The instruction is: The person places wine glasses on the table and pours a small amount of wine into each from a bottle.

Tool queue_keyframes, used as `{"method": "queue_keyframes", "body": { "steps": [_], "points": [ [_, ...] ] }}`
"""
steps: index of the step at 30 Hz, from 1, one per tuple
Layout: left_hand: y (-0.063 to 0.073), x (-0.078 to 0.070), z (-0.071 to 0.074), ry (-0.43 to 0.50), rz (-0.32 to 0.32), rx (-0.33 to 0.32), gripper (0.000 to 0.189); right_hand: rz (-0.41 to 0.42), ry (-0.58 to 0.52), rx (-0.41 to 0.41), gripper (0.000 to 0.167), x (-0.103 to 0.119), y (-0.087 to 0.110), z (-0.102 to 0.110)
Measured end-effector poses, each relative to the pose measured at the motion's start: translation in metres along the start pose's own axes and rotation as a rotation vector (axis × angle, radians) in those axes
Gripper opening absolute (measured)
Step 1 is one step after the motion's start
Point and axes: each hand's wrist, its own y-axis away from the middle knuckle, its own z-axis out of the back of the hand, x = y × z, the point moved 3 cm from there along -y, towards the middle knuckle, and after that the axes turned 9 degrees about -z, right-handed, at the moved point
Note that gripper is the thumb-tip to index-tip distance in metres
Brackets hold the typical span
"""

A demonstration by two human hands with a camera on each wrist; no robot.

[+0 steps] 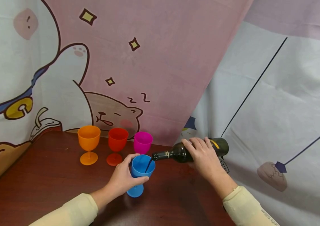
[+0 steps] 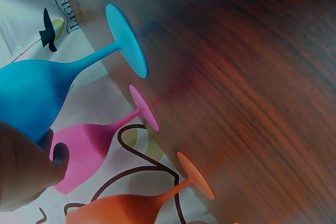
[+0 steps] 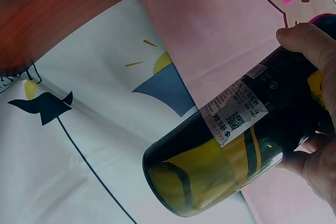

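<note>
My left hand [image 1: 122, 176] grips the bowl of a blue plastic goblet [image 1: 141, 165], thumb on the near side and fingers on the far side. Whether its foot touches the table cannot be told. My right hand [image 1: 203, 156] holds a dark green wine bottle [image 1: 180, 153] around its body, tipped almost level with the neck pointing left. The bottle's mouth is at the goblet's rim, and a thin dark stream runs down into the bowl. In the right wrist view, the bottle's base end [image 3: 173, 179] shows through the glass, with a white back label [image 3: 234, 113] above it.
Behind the blue goblet stand an orange goblet [image 1: 89, 139], a red goblet [image 1: 118, 140] and a magenta goblet [image 1: 143, 142] in a row near the back edge of the brown wooden table [image 1: 49, 185]. A printed cloth [image 1: 171, 62] hangs close behind and at the right.
</note>
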Motion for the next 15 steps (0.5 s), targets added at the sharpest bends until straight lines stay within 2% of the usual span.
{"method": "queue_keyframes", "body": {
  "steps": [15],
  "points": [
    [0.0000,0.0002,0.0001,0.000,-0.008,-0.004,0.091,0.016,0.004,0.009,0.098,0.0030,0.0012,0.0002]
  ]
}}
